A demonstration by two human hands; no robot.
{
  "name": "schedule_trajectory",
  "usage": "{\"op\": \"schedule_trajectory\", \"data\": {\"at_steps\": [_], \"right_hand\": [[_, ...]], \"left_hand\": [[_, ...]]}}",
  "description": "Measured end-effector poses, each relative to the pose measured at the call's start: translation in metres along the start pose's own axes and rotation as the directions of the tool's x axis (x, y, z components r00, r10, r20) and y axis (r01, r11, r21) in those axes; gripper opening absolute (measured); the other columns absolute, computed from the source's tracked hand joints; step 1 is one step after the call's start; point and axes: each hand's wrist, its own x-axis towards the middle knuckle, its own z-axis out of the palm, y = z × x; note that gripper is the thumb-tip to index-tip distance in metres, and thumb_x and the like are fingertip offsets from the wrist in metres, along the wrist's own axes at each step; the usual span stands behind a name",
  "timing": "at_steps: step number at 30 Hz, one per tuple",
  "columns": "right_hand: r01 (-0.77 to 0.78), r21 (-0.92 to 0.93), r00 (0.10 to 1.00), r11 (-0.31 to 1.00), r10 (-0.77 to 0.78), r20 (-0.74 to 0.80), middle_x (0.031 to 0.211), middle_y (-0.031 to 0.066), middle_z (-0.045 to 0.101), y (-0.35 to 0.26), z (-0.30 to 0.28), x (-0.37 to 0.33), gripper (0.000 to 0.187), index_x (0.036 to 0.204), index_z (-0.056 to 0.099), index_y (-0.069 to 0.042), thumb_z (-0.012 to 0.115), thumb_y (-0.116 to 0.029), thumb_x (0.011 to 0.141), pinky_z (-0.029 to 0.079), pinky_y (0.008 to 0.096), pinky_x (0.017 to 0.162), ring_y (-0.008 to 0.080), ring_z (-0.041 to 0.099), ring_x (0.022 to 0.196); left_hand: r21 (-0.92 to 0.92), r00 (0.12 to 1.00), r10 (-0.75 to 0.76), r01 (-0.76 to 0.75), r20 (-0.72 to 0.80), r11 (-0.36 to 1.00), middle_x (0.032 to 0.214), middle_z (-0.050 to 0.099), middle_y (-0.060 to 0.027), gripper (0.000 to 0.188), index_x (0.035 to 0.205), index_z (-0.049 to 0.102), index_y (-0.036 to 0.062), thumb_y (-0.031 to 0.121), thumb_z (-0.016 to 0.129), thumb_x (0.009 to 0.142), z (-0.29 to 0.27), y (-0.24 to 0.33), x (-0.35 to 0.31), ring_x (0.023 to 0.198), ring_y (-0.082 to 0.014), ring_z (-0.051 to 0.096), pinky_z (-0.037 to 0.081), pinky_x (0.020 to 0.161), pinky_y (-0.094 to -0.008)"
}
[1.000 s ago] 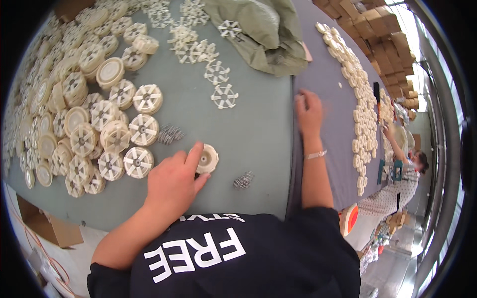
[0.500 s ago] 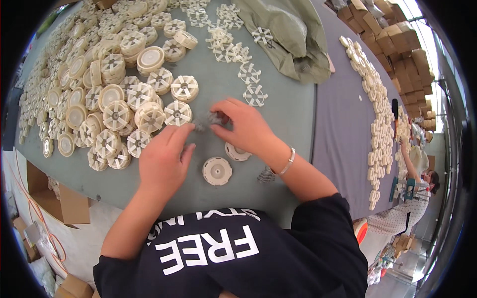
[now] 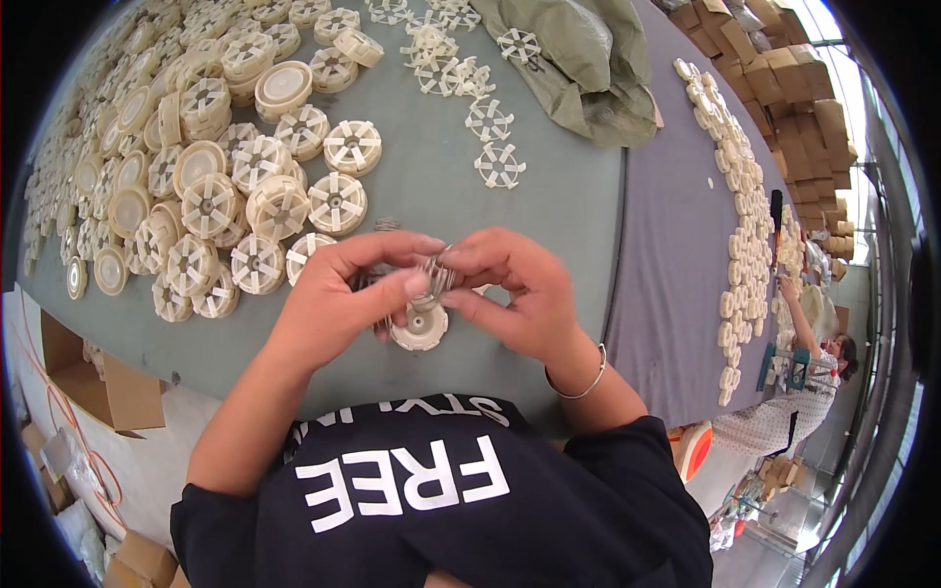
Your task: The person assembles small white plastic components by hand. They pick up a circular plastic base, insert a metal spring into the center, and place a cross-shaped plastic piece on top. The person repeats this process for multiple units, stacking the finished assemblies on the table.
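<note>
I've got both hands working close over the grey-green desk (image 3: 569, 211); clock dirs are read from them. L hand (image 3: 338, 289) has its grip clamped on a bunch of wire springs (image 3: 440, 278), thumb over the top; exact no. of coils I can't tell, fingers cover some. R hand (image 3: 520, 294), on the 3 o'clock side, has thumb + forefinger tips pinched on the same springs, a bit blurred. Directly at 6 o'clock, a round cream part (image 3: 420, 333) lies on the desk, partly hidden by L hand.

Loose springs (image 3: 386, 224) sit btwn 10 and 11 o'clock, just beyond L hand. Big heap of cream wheel-shaped parts (image 3: 209, 204) spreads 9 to 11 o'clock. White spoked rings (image 3: 500, 166) trail 12 to 1 o'clock, w/ an olive bag (image 3: 578, 78) at approx 1. On purple-grey cloth (image 3: 659, 250) I see a long band of cream pieces (image 3: 742, 240), 2 to 4 o'clock. Co-worker (image 3: 796, 404) in spotted clothing near 4; stacked cardboard boxes (image 3: 806, 132) at 2.
</note>
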Motion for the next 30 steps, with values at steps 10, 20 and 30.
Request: {"op": "schedule_trajectory", "data": {"at_steps": [10, 20, 30], "right_hand": [[0.153, -0.487, 0.988, 0.86, -0.144, 0.055, 0.107, 0.0069, 0.072, -0.013, -0.022, 0.005, 0.031, 0.108, 0.074, -0.01, 0.082, 0.0, 0.08, 0.058, 0.0333, 0.079, 0.0233, 0.071, 0.092], [0.25, -0.659, 0.968, 0.709, -0.173, 0.181, 0.119, 0.0059, 0.071, 0.013, -0.038, 0.035, 0.032, 0.115, 0.075, -0.013, 0.083, -0.017, 0.084, 0.054, 0.0397, 0.095, 0.0295, 0.066, 0.111], [-0.093, -0.739, 0.992, 0.667, -0.003, -0.128, 0.121, 0.0123, 0.07, 0.061, -0.094, 0.04, 0.027, 0.12, 0.073, -0.009, 0.072, -0.01, 0.092, 0.055, 0.0414, 0.087, 0.0306, 0.067, 0.104]], "left_hand": [[-0.477, 0.994, -0.083, 0.042, -0.064, 0.878, 0.093, 0.07, -0.0082, 0.033, 0.12, 0.062, 0.0027, 0.031, 0.059, 0.104, -0.031, -0.008, -0.004, 0.064, -0.0137, 0.067, 0.05, 0.046, -0.0254], [-0.386, 0.994, -0.111, 0.112, 0.025, 0.915, 0.097, 0.07, -0.0101, 0.027, 0.11, 0.06, 0.0057, 0.032, 0.061, 0.103, -0.05, -0.008, -0.038, 0.068, -0.0137, 0.07, 0.054, 0.047, -0.026], [0.12, 0.962, -0.248, 0.261, -0.115, 0.958, 0.094, 0.072, -0.0018, 0.02, 0.112, 0.075, 0.0049, 0.016, 0.075, 0.095, -0.014, -0.023, -0.052, 0.07, -0.007, 0.063, 0.048, 0.057, -0.022]]}}
